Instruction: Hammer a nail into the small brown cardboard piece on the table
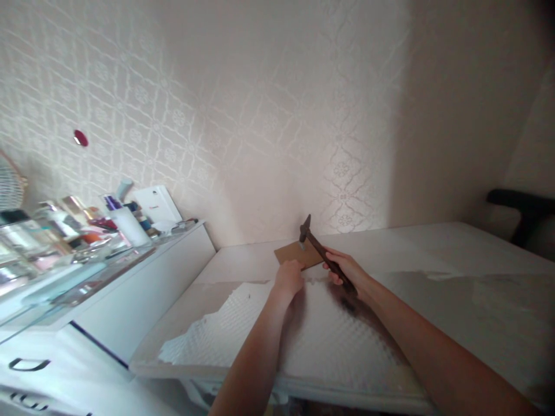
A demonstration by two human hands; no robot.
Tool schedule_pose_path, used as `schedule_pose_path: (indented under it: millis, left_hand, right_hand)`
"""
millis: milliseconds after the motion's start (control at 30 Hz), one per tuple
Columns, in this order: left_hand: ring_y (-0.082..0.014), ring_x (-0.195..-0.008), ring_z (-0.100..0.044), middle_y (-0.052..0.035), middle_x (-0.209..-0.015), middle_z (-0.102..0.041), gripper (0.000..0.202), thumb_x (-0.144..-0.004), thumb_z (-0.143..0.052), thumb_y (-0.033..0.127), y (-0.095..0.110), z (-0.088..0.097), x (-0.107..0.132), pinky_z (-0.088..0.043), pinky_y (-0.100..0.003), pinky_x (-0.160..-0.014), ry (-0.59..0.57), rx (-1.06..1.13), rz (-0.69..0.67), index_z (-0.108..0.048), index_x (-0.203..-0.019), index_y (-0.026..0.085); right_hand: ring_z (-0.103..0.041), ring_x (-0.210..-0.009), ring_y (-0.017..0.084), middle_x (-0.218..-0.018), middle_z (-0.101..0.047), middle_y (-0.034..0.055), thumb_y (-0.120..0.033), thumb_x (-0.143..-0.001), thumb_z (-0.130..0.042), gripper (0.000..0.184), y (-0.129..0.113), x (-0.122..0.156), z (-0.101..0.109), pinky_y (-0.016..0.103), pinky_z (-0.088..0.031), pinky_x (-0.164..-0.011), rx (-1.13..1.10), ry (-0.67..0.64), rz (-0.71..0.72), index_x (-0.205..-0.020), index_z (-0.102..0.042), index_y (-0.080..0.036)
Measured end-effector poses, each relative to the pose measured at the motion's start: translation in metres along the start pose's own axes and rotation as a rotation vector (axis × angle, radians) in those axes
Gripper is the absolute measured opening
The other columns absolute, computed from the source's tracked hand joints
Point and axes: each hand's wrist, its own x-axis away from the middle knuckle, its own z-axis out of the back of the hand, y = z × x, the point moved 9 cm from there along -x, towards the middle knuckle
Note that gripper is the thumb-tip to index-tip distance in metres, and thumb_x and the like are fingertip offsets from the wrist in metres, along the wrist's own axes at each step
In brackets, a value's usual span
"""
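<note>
My right hand (344,268) is wrapped around the wooden handle of a hammer (321,249), its dark head raised above a flat brown board (286,253). The board looks like fibreboard or cardboard and lies near the wall. My left hand (290,277) is closed at the board's near edge, with its fingertips mostly hidden. Just under the hammer head, a small pale grey thing (302,245) sits on the board, too blurred to name.
A white table (416,245) carries a torn textured white sheet (234,312). On the left, a white dresser (130,300) holds several bottles and a white box (158,202). Patterned wallpaper (269,115) rises behind; a black armrest-like piece (520,202) stands right.
</note>
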Motion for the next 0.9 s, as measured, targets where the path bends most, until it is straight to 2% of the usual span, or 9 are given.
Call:
schedule_pose_path:
  millis: [100,267,433,600,733,900]
  left_hand:
    - [-0.0188,-0.097,-0.056,-0.0056,-0.105,-0.062,0.040,-0.075,-0.048,0.005,0.0001,0.0005,0.0002,-0.043,-0.027,-0.085,0.005,-0.003,0.000,-0.059,-0.109,0.021]
    - [-0.0198,-0.096,-0.057,-0.0062,-0.104,-0.062,0.039,-0.075,-0.049,0.006,0.0011,0.0011,0.0002,-0.044,-0.028,-0.084,0.003,-0.011,-0.007,-0.060,-0.109,0.020]
    - [-0.0193,-0.096,-0.057,-0.0066,-0.104,-0.062,0.039,-0.076,-0.046,0.004,0.0012,-0.0004,-0.0012,-0.044,-0.028,-0.085,0.004,-0.017,-0.012,-0.060,-0.108,0.020]
    - [-0.0193,-0.097,-0.056,-0.0063,-0.106,-0.061,0.038,-0.075,-0.048,0.005,0.0021,0.0000,-0.0007,-0.044,-0.027,-0.085,-0.003,-0.013,-0.016,-0.060,-0.109,0.020]
    - [-0.0187,-0.097,-0.056,-0.0061,-0.106,-0.061,0.039,-0.076,-0.048,0.005,0.0017,0.0003,-0.0001,-0.043,-0.027,-0.086,-0.011,-0.008,-0.006,-0.059,-0.109,0.021]
    - [-0.0193,-0.100,-0.055,-0.0065,-0.106,-0.061,0.038,-0.076,-0.050,0.007,0.0010,-0.0004,-0.0001,-0.042,-0.028,-0.087,-0.017,0.002,0.001,-0.059,-0.109,0.022]
  right_hand:
    - [-0.037,-0.030,0.003,-0.056,-0.047,-0.0042,-0.019,-0.084,-0.041,0.041,-0.0049,0.0016,0.0001,0.013,-0.022,-0.026,-0.019,0.000,0.033,-0.125,-0.042,-0.020]
    - [-0.036,-0.030,0.003,-0.055,-0.047,-0.0042,-0.019,-0.084,-0.041,0.041,0.0024,0.0000,0.0024,0.013,-0.023,-0.026,-0.036,0.003,-0.035,-0.125,-0.041,-0.019]
    - [-0.035,-0.029,0.003,-0.054,-0.046,-0.0049,-0.018,-0.084,-0.040,0.039,-0.0022,-0.0014,0.0012,0.014,-0.022,-0.025,-0.046,-0.014,0.013,-0.123,-0.043,-0.018]
    - [-0.036,-0.028,0.004,-0.054,-0.047,-0.0044,-0.017,-0.084,-0.041,0.043,0.0026,-0.0012,0.0020,0.014,-0.022,-0.025,-0.023,0.003,-0.030,-0.127,-0.039,-0.018]
    - [-0.036,-0.028,0.004,-0.055,-0.047,-0.0045,-0.019,-0.084,-0.041,0.042,-0.0001,-0.0018,-0.0002,0.014,-0.022,-0.025,-0.034,-0.028,0.008,-0.126,-0.040,-0.019]
    - [-0.036,-0.028,0.004,-0.053,-0.048,-0.0040,-0.018,-0.085,-0.041,0.043,0.0036,-0.0018,0.0026,0.014,-0.022,-0.025,0.003,0.011,-0.023,-0.127,-0.040,-0.018]
